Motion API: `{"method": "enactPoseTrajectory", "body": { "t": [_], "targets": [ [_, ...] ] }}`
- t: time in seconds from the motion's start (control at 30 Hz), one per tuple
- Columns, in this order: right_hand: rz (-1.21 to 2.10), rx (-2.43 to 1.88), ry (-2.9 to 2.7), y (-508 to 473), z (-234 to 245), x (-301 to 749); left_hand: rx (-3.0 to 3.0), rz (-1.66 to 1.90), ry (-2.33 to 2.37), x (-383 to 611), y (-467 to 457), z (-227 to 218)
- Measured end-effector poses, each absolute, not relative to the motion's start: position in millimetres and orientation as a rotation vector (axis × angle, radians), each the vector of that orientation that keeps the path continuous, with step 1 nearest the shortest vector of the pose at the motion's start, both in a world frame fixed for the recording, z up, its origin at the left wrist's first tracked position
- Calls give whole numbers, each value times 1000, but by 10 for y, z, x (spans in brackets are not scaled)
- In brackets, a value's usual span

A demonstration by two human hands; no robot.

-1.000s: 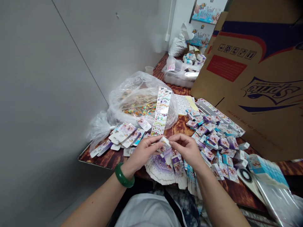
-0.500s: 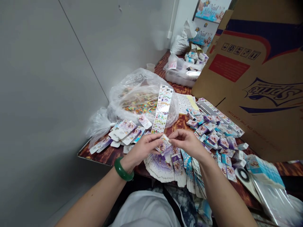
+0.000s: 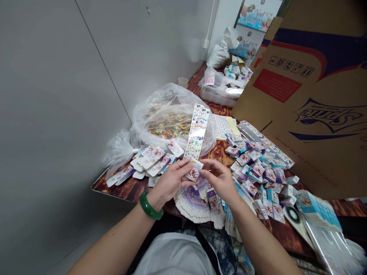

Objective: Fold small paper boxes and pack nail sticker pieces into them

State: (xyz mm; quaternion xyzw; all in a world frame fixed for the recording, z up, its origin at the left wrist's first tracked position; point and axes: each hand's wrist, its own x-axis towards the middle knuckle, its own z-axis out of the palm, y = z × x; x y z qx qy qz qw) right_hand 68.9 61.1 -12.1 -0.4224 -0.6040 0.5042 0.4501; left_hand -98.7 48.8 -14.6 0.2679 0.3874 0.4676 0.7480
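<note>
Between my two hands is a small nail sticker box (image 3: 194,170) with a printed picture of hands on its face. My left hand (image 3: 172,178) grips it from the left, thumb across its front. At its right edge, the thumb and fingers of my right hand (image 3: 219,178) pinch it. Below lies a fan of flat, unfolded boxes (image 3: 193,208), purple and white. Just behind the held box a strip of stickers (image 3: 197,131) leans on a clear plastic bag (image 3: 169,93) with small glittery pieces inside.
Folded small boxes (image 3: 258,168) are heaped to the right, before a large cardboard carton (image 3: 301,95). More flat cartons (image 3: 151,156) lie at the left. A tape roll (image 3: 293,214) and a plastic tub (image 3: 222,95) also stand on the table (image 3: 99,183). A grey wall (image 3: 57,95) borders the left.
My right hand has moved left and slightly down, and its fingers now lie along the box's right edge. The box has turned more squarely towards me.
</note>
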Motion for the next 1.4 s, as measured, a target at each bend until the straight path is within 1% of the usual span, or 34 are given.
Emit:
{"method": "enactPoseTrajectory", "body": {
  "t": [0.1,0.27,0.33,0.47,0.63,0.77,0.83,0.9,1.0,1.07,1.1,1.13,1.27,1.4],
  "targets": [
    [1166,-1018,-1509,545,-133,660,650,1012,852,-1000,473,-127],
    [825,-961,-1742,475,-92,654,598,1009,846,-994,429,-139],
    [770,-954,-1800,473,-95,666,579,1008,850,-986,413,-165],
    [852,-1009,-1781,487,-111,697,667,1003,897,-972,410,-220],
    [853,-1004,-1699,469,-153,683,718,989,941,-903,417,-198],
    [1019,-1093,-1480,553,-201,765,701,911,977,-857,409,-107],
    [1009,-1198,-1345,664,-164,979,763,870,989,-887,421,-72],
    [826,-1342,-1225,789,-68,1324,830,849,1025,-954,440,-71],
    [369,-1648,-1208,975,92,1882,859,843,1081,-1083,452,-140],
    [223,-1697,-1171,1100,133,2071,843,857,1114,-1141,450,-200],
    [201,-1710,-1180,1164,125,2068,831,871,1130,-1150,449,-224],
    [224,-1717,-1208,1230,97,1997,820,888,1143,-1144,450,-241],
    [523,-1720,-1446,1512,-160,1251,803,918,1139,-1009,455,-254],
    [662,-1729,-1492,1783,-495,557,843,875,1105,-917,436,-254]
  ]
}}
